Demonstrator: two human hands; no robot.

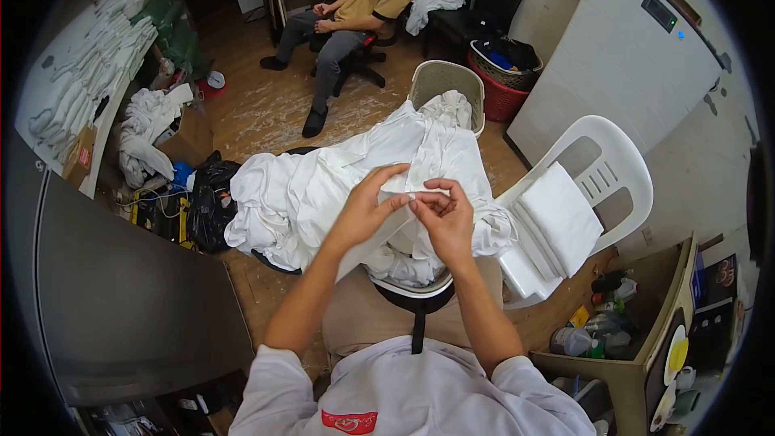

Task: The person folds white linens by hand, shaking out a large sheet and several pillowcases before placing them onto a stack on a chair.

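Both hands meet over a wide heap of white cloth (pixel 323 182) spread in front of my lap. The fingertips of my left hand (pixel 373 208) are pinched on the edge of a white cloth. Close beside it, my right hand (pixel 446 222) pinches the same edge, thumb and forefinger nearly touching those of the left. White fabric hangs below the hands and merges with the heap, so its outline cannot be made out. Part of a basket (pixel 416 291) with a pale rim shows under the cloth, near my knees.
A white plastic chair (pixel 626 163) at the right bears folded white cloths (pixel 561 214). Beyond the heap stands a beige basket (pixel 448 73). A seated person (pixel 355 20) is farther back. A shelf of folded cloths (pixel 89 73) is at left, a box of bottles (pixel 549 363) at lower right.
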